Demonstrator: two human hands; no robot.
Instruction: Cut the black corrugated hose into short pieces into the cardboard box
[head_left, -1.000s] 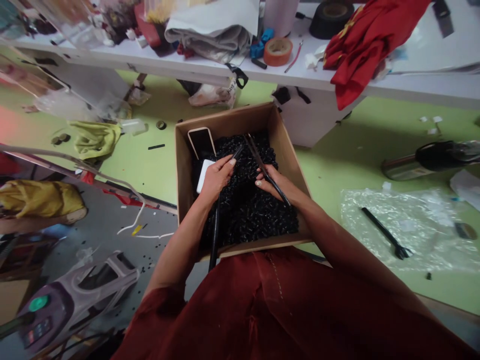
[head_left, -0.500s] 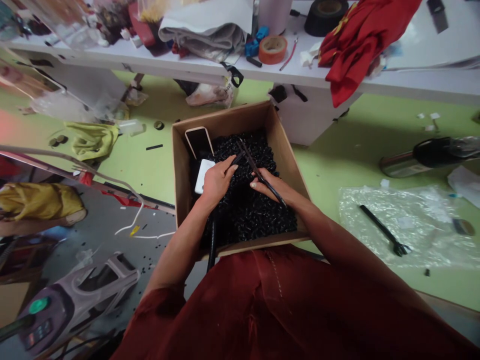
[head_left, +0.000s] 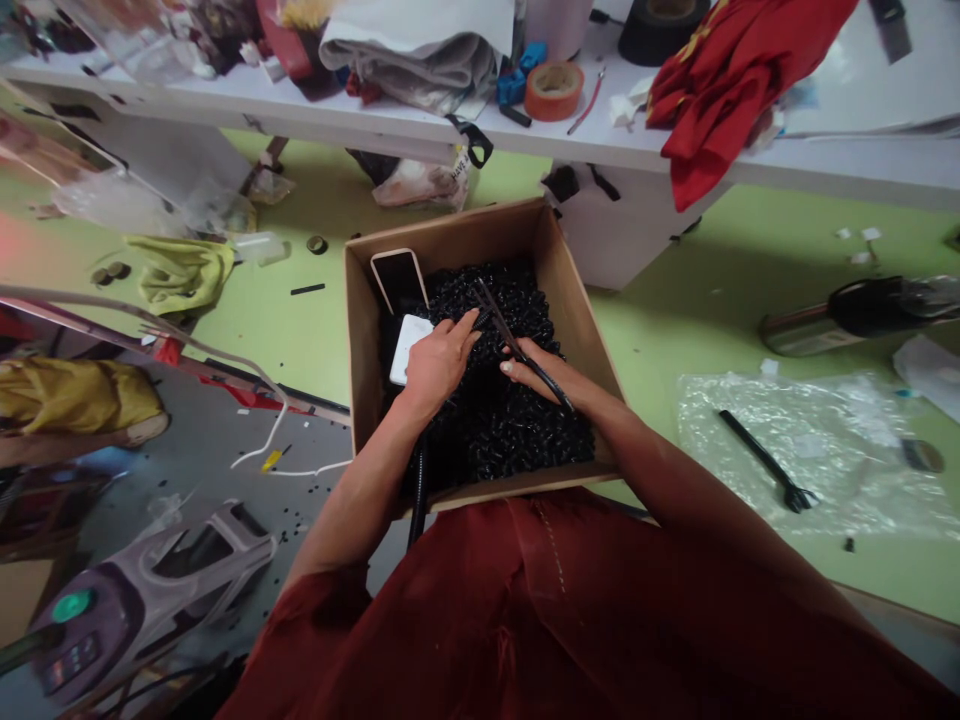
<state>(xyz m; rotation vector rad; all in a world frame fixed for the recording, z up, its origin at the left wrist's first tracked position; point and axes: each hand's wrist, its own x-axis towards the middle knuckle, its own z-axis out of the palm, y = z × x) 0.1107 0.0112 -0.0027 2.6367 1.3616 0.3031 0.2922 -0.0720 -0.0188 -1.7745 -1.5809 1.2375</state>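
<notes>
A cardboard box in front of me holds many short black pieces. Over it, my left hand is closed around a black corrugated tube, whose long part hangs down beneath the forearm over the box's near edge. The tube's front end lies close to the blades of dark scissors. Those scissors are gripped by my right hand, with their handle along the palm. A white device and a phone-like thing with a pale frame stand in the box's left side.
Behind the box is a white shelf with orange tape and red cloth. To the right lie a plastic bag, a black tool-like strip and a steel flask. A grey-purple machine stands lower left.
My left hand and the tube's end have moved slightly forward, toward the scissors blades. The right hand stays almost in the same place. The view has shifted slightly.
</notes>
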